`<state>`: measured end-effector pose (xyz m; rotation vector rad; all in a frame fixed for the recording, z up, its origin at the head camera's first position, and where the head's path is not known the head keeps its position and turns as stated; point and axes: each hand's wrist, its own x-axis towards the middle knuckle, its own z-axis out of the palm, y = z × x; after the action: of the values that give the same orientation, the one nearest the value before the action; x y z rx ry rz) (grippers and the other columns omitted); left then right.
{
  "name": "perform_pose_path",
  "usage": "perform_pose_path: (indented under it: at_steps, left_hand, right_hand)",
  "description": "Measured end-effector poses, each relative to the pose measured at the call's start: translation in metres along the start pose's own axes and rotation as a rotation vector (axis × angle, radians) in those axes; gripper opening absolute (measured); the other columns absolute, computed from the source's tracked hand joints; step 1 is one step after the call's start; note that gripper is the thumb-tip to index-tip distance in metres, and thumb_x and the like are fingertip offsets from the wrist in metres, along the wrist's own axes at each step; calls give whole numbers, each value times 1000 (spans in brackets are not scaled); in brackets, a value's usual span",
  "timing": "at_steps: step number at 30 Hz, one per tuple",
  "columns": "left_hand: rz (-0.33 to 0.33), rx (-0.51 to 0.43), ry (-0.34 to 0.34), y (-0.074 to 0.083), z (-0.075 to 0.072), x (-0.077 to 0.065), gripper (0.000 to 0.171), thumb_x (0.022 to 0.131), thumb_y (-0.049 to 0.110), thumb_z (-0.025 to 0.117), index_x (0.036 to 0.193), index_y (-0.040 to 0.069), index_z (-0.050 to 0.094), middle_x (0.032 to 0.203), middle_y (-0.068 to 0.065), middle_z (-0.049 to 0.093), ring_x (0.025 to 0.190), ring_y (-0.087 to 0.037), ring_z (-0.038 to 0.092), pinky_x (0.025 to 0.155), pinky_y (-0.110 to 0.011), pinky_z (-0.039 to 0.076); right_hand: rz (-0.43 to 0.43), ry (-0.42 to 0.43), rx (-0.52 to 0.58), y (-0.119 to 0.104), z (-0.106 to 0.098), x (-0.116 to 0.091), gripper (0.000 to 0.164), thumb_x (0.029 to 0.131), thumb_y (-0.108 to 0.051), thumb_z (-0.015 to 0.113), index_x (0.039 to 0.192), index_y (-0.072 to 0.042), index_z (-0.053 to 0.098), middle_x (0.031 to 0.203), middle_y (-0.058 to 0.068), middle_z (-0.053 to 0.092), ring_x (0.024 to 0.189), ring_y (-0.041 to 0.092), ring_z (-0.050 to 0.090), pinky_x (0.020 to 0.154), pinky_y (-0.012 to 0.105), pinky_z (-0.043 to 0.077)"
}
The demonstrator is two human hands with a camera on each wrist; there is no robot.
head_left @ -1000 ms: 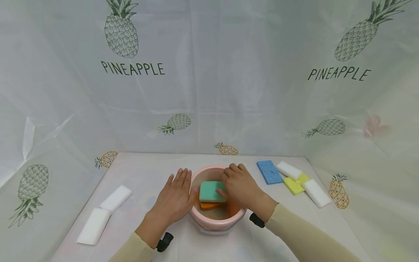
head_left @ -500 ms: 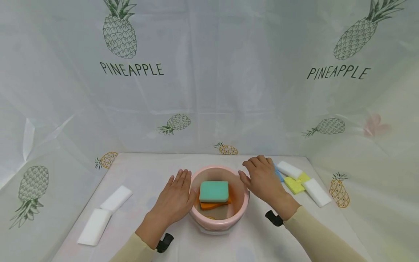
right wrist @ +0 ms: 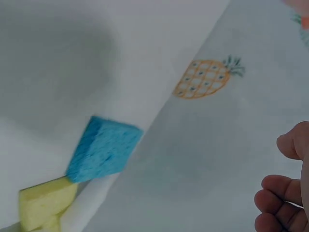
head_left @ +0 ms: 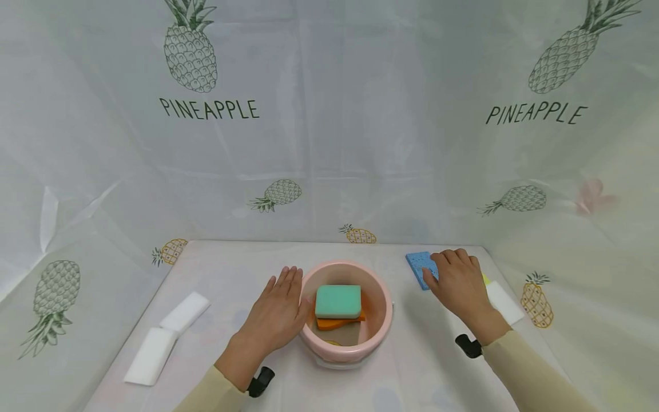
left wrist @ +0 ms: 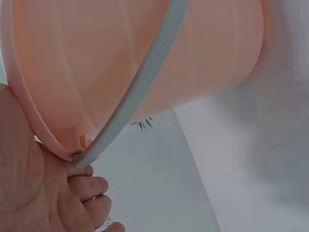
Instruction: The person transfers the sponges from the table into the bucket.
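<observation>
My left hand (head_left: pixel 275 312) lies with straight fingers along the left rim of a pink bucket (head_left: pixel 346 353). In the left wrist view its fingers sit beside the end of the bucket's grey handle (left wrist: pixel 145 77). Inside the bucket a mint-green sponge (head_left: pixel 338 301) rests on an orange sponge (head_left: pixel 334 324). My right hand (head_left: pixel 460 286) hovers with loosely bent fingers and no object in them. Below it, partly covered in the head view, lies a blue sponge (head_left: pixel 419 266). A yellow sponge (right wrist: pixel 46 200) touches the blue one's corner in the right wrist view.
Two white sponge blocks (head_left: pixel 185 311) lie end to end on the left of the table (head_left: pixel 231 260). Another white block (head_left: pixel 504 303) shows beyond my right wrist. A pineapple-print sheet (head_left: pixel 334 143) hangs behind the table.
My right hand has come out of the bucket and moved right, across to the sponges on that side. My left hand has stayed at the rim.
</observation>
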<state>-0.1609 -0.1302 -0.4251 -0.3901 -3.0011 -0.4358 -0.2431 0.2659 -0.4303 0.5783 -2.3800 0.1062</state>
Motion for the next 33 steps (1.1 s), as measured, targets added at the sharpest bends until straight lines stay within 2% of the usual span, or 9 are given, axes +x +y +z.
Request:
perform_pose_path:
  at_steps: [7,14,17,24,27,33]
  left_hand:
    - [2,-22,-6,1,0,-1,67,112,38,44,162,-5,32,169,-23,33,161,-38,25,131,-57,21]
    - [4,-13,-10,0,0,-1,67,112,38,44,162,-5,32,169,-22,34,161,-38,26,130,-57,22]
    - [3,-16,-10,1,-1,-1,68,112,38,45,162,-5,33,169,-22,34,161,-38,26,130,-57,22]
    - [-4,-6,-7,0,-1,-1,68,112,39,44,163,-5,32,169,-22,34,161,-37,25,131,-56,22]
    - [-4,-5,-9,-1,-1,0,68,112,39,44,163,-5,32,169,-21,34,161,-37,25,131,-55,21]
    - [-2,-3,-12,-1,0,0,69,112,40,44,163,-5,32,170,-21,34,161,-36,25,131,-55,22]
  right_hand:
    - [130,-143,-22,26,2,-22,40,89,-25,79,113,5,70,110,26,71,104,47,59,79,61,48]
    - [170,-122,-45,50,6,-40,40,85,-23,79,109,8,69,107,29,70,98,50,59,73,63,47]
    - [195,-149,-63,63,5,-49,42,85,-24,79,110,8,67,107,30,70,97,50,59,72,63,47]
    - [248,-319,-111,90,0,-75,60,89,-37,80,119,12,62,116,35,63,108,54,54,82,72,43]
    - [257,-371,-133,101,0,-89,67,88,-41,80,120,14,59,116,35,61,108,55,52,84,73,42]
    - [289,-483,-152,121,2,-115,68,88,-48,79,106,12,54,107,33,59,99,52,50,74,67,42]
